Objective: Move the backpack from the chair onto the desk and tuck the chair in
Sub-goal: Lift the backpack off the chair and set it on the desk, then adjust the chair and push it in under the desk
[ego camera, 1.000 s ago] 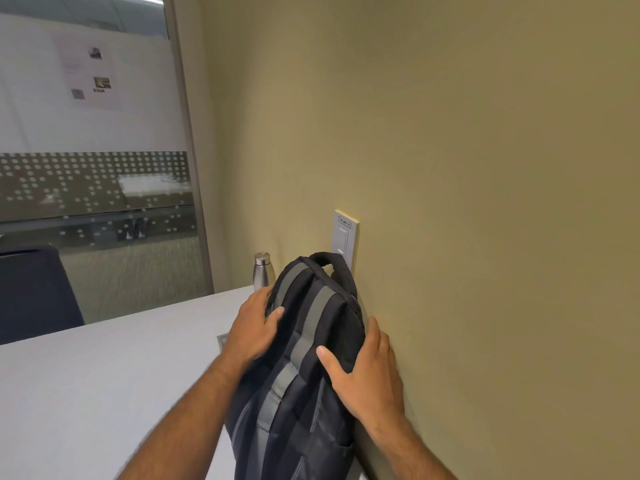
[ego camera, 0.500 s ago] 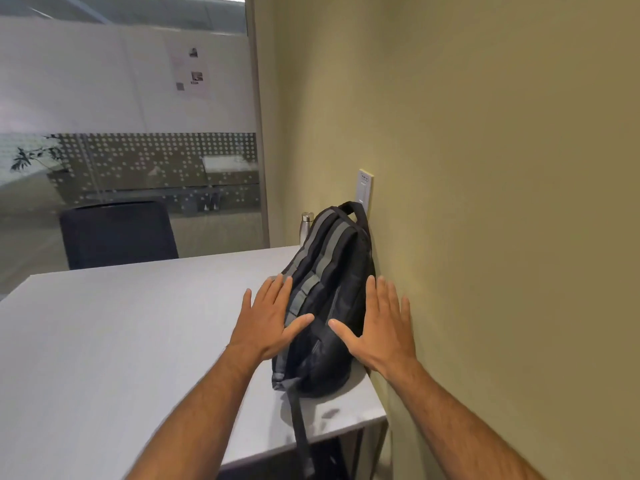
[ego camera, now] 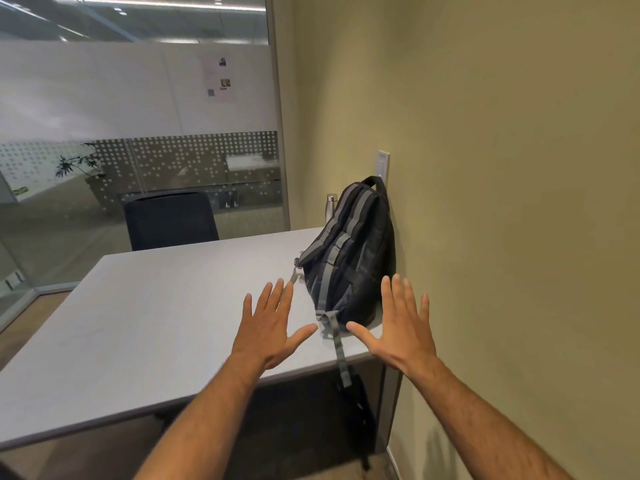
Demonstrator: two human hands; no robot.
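Counter (ego camera: 145, 327): you have the load on its right end, beyond both of your hands. The near right corner sits just under your right hand, so a bag that slumps your way has little surface left to catch it.
Wall (ego camera: 502, 202): it props the bag from the far side of your right hand. If that lean gives, the bag would likely tip left, toward your left hand.
Backpack (ego camera: 349, 258): black with grey webbing stripes, standing on its base, top handle up against the wall, soft and a little slumped. It sits on the counter just past your fingertips.
Far chair (ego camera: 171, 220): dark backrest across the counter, well beyond your left hand. The chair you must tuck in is not in view, so that step looks not yet done.
Left hand (ego camera: 270, 327): fingers spread, holding nothing, clear of the bag.
Right hand (ego camera: 398, 327): also splayed and empty, just short of the bag.
Strap (ego camera: 341, 355): grey, trailing over the counter edge between your hands. Catch it with a knee or the chair and you could drag the bag off.
Bottle (ego camera: 331, 206): metal, behind the bag; a toppling bag could knock it.
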